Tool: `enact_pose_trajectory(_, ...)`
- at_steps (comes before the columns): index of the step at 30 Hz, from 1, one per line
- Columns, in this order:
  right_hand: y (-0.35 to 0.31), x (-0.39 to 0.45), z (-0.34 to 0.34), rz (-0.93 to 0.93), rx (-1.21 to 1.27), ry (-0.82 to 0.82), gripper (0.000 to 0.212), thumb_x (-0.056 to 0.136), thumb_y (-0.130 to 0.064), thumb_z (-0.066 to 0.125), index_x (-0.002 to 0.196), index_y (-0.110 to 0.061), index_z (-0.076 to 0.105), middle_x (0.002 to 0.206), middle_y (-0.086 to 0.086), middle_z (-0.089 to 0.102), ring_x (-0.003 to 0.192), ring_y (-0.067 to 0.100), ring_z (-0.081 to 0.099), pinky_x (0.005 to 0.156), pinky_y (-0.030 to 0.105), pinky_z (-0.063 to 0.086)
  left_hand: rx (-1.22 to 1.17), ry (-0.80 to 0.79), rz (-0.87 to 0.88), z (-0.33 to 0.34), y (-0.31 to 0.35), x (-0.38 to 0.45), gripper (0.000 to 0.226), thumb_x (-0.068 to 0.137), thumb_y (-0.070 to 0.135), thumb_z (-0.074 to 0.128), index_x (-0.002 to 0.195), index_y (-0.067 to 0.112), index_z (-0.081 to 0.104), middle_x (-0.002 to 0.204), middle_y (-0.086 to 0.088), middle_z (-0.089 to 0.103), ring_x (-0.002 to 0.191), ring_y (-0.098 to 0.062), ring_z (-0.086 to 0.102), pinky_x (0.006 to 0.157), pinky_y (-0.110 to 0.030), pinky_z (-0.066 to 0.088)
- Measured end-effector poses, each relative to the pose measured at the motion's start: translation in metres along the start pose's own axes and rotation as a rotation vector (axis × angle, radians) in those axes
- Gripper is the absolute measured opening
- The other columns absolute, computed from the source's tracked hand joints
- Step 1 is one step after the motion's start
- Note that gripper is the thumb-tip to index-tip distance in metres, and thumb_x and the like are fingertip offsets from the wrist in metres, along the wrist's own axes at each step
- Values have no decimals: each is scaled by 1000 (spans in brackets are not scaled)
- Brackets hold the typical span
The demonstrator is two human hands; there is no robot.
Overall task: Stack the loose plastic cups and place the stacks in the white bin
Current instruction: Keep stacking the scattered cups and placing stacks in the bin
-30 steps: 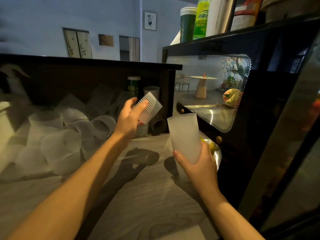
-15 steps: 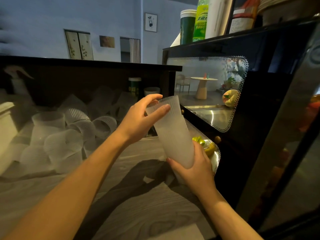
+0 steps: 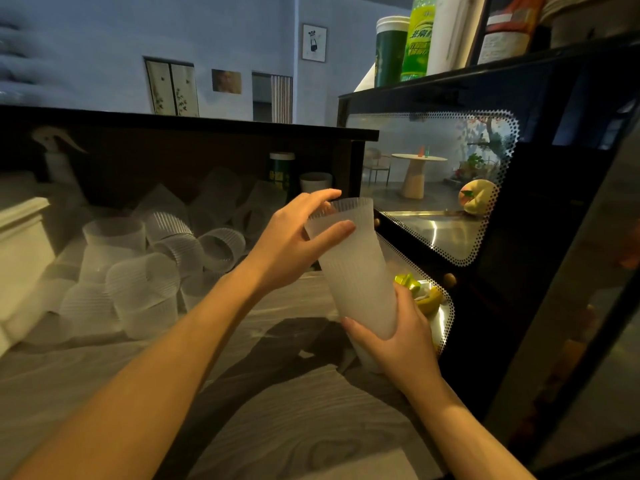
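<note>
Cup stack (image 3: 360, 271) is gripped low by right hand (image 3: 401, 336); top cup's rim is pinched by left hand (image 3: 294, 247). Stacking underway; next, seating needed, likely w/ downward push.

A wood-grain table (image 3: 277, 410) carries loose ribbed cups (image 3: 145, 292) and, seemingly, a white bin (image 3: 20, 258).

The cup stack (image 3: 356, 271) at centre frame and the loose cups (image 3: 145, 268) at left are frosted, ribbed translucent plastic, lying on a matt wood-grain tabletop (image 3: 277, 410) beside a glossy black cabinet (image 3: 540, 237) at right.
</note>
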State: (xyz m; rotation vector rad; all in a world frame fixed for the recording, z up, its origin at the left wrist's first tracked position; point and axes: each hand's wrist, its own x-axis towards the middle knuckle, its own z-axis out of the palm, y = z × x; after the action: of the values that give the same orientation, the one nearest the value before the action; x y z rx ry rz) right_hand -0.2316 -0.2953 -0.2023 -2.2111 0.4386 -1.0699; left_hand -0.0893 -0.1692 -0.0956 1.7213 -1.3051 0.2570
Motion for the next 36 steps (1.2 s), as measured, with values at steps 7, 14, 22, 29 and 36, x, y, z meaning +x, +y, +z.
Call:
enact_pose_trajectory(7, 3, 1, -3, 12, 27, 28, 87, 56, -79, 61, 125, -30, 41, 110, -12, 48, 97, -12, 47, 58, 8, 41, -37, -254, -46, 13, -2, -16, 68, 95, 60, 25, 156, 33, 12, 154, 8, 35, 129, 7, 32, 103, -13, 28)
enact_pose_trajectory(14, -1, 2, 5, -40, -32, -42, 84, 64, -52, 82, 132, -22, 42, 114, -7, 49, 93, 5, 50, 60, 8, 37, 172, 128, -47, -42, -36, -47, 58, 90, 50, 53, 141, 23, 47, 120, 10, 60, 106, 7, 55, 85, -7, 42)
enact_pose_trajectory(22, -18, 7, 17, -135, -94, -125, 81, 71, -53, 77, 136, -22, 39, 115, -10, 44, 95, 8, 46, 64, 10, 32, 672, 419, -262, -128, -105, -130, 57, 86, 43, 65, 133, 12, 56, 131, -10, 57, 120, -27, 49, 101, -38, 38)
enact_pose_trajectory(29, -35, 28, 49, -162, -151, -183, 81, 69, -60, 74, 132, -27, 36, 112, -15, 38, 97, 6, 46, 71, 23, 43, 788, 162, -395, -135, -134, -143, 85, 77, 47, 77, 147, 18, 39, 151, -5, 40, 140, -25, 31, 113, -46, 29)
enact_pose_trajectory(36, -36, 30, 86, -203, -45, -151, 82, 69, -57, 76, 134, -30, 33, 114, -12, 37, 98, 8, 45, 74, 27, 46, 731, 346, -267, -132, -125, -139, 67, 75, 46, 79, 130, 16, 56, 125, -4, 55, 115, -22, 51, 94, -30, 39)
